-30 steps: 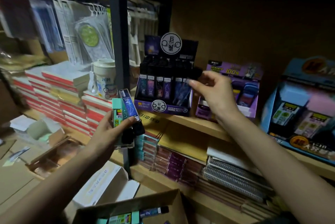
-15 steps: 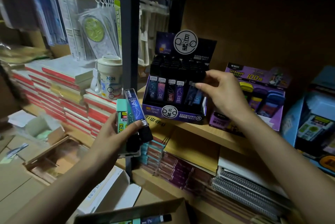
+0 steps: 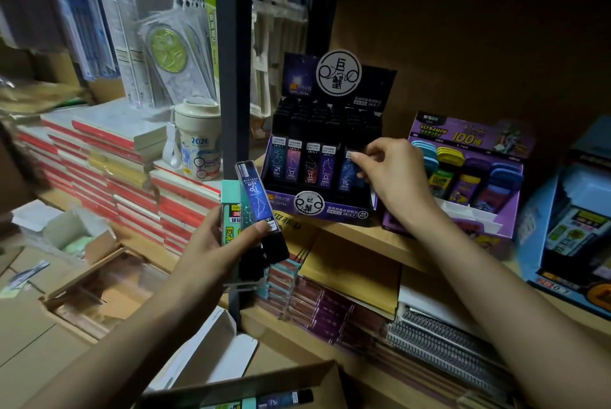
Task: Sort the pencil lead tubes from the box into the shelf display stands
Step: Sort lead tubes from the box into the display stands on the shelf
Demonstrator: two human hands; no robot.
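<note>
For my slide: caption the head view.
Right hand pinches lead tube in display stand; left hand grips spare tubes.

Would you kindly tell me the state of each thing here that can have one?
left hand: grips a bundle of tubes, tops up.
right hand: pinches the blue tube at its top.
blue tube: upright in the front row of the constellation stand.
constellation stand: upright on the shelf, stocked.
cardboard box: open, tubes lying inside.
cup: lidded, upright.
</note>
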